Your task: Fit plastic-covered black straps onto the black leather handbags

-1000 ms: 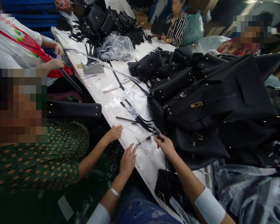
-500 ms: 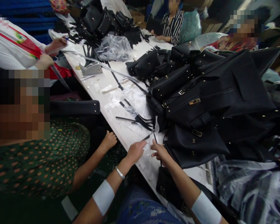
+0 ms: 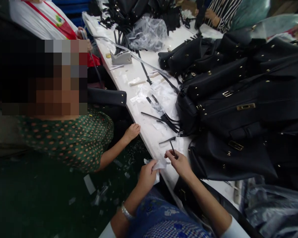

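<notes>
At the table's near edge my left hand [image 3: 147, 177] is closed on a crumpled piece of clear plastic wrap [image 3: 161, 164], pinched between thumb and fingers. My right hand [image 3: 180, 164], just to its right over the white tabletop [image 3: 149, 138], pinches a thin black strap [image 3: 172, 145] that points away from me. Beyond my right hand another short black strap [image 3: 167, 140] lies on the table, with a bundle of black straps [image 3: 171, 123] farther off. A black handbag [image 3: 228, 158] with gold-coloured fittings lies right of my right hand.
Many black bags [image 3: 248, 89] are piled along the right. A grey tape dispenser [image 3: 121, 58] and clear plastic [image 3: 149, 33] lie farther back. A co-worker's hand [image 3: 133, 131] rests on the left table edge. Plastic bags [image 3: 275, 205] fill the lower right; scraps [image 3: 89, 184] litter the floor.
My left hand has drawn back towards me, with the plastic wrap, away from my right hand. The view has shifted left and downward, showing more floor.
</notes>
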Action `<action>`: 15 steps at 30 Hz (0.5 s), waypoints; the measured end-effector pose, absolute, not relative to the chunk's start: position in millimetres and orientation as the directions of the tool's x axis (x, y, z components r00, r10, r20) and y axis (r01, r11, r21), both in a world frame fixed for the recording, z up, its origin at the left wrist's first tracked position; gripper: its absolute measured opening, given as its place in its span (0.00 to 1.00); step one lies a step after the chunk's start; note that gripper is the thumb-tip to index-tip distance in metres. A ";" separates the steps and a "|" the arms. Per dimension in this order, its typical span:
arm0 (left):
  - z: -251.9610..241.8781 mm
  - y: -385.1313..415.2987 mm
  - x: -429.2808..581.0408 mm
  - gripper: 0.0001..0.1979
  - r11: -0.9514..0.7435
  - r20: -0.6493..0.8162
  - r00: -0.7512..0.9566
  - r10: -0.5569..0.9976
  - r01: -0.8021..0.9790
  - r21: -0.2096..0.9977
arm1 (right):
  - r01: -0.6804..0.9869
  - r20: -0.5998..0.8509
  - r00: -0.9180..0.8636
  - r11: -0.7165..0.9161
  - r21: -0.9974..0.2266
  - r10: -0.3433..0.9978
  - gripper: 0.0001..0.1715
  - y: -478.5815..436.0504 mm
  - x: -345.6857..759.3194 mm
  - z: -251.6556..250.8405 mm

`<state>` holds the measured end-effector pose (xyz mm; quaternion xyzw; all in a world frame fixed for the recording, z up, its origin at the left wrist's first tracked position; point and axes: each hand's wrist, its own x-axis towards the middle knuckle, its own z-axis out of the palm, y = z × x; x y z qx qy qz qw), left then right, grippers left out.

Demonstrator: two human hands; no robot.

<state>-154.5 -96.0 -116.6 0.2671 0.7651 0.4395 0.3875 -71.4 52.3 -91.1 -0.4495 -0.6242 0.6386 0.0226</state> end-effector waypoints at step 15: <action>-121.7 -213.7 -195.8 0.13 0.478 -0.450 -0.245 0.859 0.698 0.533 | 0.585 -0.643 -0.747 -0.293 -0.756 0.168 0.28 22.5 -25.5 -26.8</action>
